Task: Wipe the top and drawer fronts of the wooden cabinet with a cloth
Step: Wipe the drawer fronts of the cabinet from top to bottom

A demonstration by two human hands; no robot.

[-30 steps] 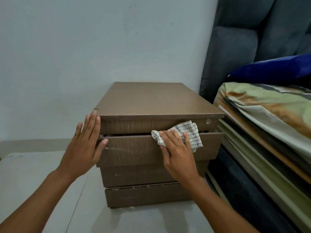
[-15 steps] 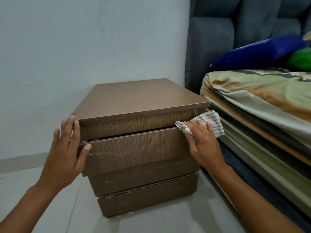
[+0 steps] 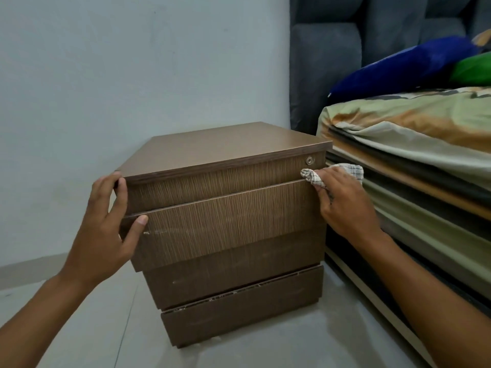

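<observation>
Nearest you, the two lower drawer fronts point(image 3: 233, 277) of the brown wood-grain cabinet point(image 3: 225, 208) sit untouched by either of your hands, so judge them as work left.

Above them, your left hand point(image 3: 106, 235) lies spread and empty against the cabinet's front left corner, thumb on the second drawer front point(image 3: 225, 224), which stands slightly proud of the rest.

Your right hand point(image 3: 345, 205) is bunched around the small white checked cloth point(image 3: 332, 173), pressing it at the right end of the gap between the top drawer front point(image 3: 218, 184) and the second, just below the round metal lock point(image 3: 309, 160).

So you look to be mid-way through the upper fronts.

Farther back, the flat brown top point(image 3: 218, 147) is bare; whether it has been wiped cannot be told.
</observation>
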